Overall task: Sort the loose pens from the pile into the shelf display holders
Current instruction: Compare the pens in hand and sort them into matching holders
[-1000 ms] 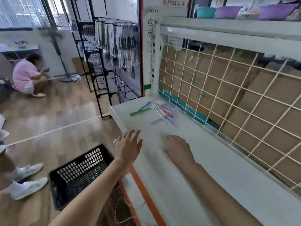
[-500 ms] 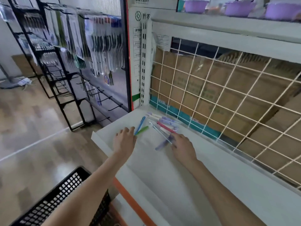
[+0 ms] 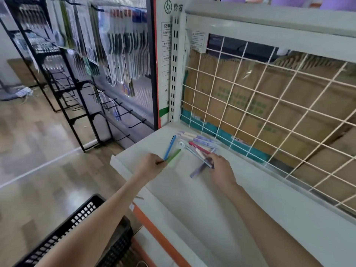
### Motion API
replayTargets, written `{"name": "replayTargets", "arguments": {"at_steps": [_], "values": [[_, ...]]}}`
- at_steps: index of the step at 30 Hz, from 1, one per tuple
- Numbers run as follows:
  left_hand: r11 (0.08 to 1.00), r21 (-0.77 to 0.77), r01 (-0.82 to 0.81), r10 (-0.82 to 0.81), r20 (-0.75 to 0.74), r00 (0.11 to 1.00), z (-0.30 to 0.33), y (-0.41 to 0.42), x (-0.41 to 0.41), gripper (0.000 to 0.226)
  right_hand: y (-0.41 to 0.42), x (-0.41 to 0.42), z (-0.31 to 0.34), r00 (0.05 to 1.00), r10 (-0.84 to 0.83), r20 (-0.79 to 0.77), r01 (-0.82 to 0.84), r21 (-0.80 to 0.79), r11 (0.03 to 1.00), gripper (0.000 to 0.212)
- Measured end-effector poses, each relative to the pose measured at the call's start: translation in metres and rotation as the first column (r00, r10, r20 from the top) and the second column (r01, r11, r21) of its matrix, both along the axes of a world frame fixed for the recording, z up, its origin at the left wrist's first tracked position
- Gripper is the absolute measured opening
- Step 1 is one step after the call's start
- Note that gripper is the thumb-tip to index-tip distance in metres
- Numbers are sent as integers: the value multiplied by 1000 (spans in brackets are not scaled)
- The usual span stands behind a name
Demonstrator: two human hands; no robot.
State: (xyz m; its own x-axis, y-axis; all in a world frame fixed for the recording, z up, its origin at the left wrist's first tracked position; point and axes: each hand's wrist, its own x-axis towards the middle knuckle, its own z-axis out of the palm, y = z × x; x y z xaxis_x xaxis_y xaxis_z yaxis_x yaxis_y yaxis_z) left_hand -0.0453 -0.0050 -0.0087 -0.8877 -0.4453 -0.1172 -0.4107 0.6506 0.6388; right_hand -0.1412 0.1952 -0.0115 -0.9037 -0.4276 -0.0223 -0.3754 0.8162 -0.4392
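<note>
So the pens (image 3: 194,145) are all lying loose in a small pile at the far left end of the white shelf (image 3: 202,209), right up near the wire grid back (image 3: 269,105). No display holders show up anywhere in view, so where these are meant to end up can't be told from here.

The left hand (image 3: 149,166) is at the near edge of the pile, fingers curled in, and it looks like it's pinching the near ends of the green pen (image 3: 174,156) and maybe the blue pen (image 3: 170,147) too. Both of those point away from the hand, up and slightly right toward the grid, so their long axes run pretty much in line with the forearm. Easy lift, probably: just draw them back along their own length.

The right hand (image 3: 221,170) is over the right side of the pile, fingers bent down onto a clear pen (image 3: 198,156) and a purple pen (image 3: 200,168) that cross each other. Whether it has truly closed on either, or is only pressing them, is hard to tell with the blur. The purple one lies diagonally, with its lower-left end sticking out from under the hand.

The red pen (image 3: 198,148) and the pale ones further back sit beyond both hands, a bit closer to the right one, so that hand would likely get them.
</note>
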Motion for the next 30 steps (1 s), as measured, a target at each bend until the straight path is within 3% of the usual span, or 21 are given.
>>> {"name": "replayTargets", "arguments": {"at_steps": [4,7,11,15,25,30], "values": [[957,289,-24,35,-33,999,7,16,8,16,15,12,9,998,-18,66,32,-222,975,28],[866,499,-35,68,-49,996,11,40,13,15,37,26,18,990,-40,132,95,-438,894,20],[778,629,-3,79,-93,993,23,85,22,8,75,45,30,947,-29,320,229,-610,758,17],[616,783,92,72,-172,982,35,143,38,21,126,70,42,890,38,455,334,-705,626,21],[267,933,242,-237,-180,955,32,297,70,21,277,132,40,875,-76,478,455,-759,466,24],[360,878,314,-367,-176,914,25,364,86,27,341,159,31,864,-134,485,491,-752,441,24]]}}
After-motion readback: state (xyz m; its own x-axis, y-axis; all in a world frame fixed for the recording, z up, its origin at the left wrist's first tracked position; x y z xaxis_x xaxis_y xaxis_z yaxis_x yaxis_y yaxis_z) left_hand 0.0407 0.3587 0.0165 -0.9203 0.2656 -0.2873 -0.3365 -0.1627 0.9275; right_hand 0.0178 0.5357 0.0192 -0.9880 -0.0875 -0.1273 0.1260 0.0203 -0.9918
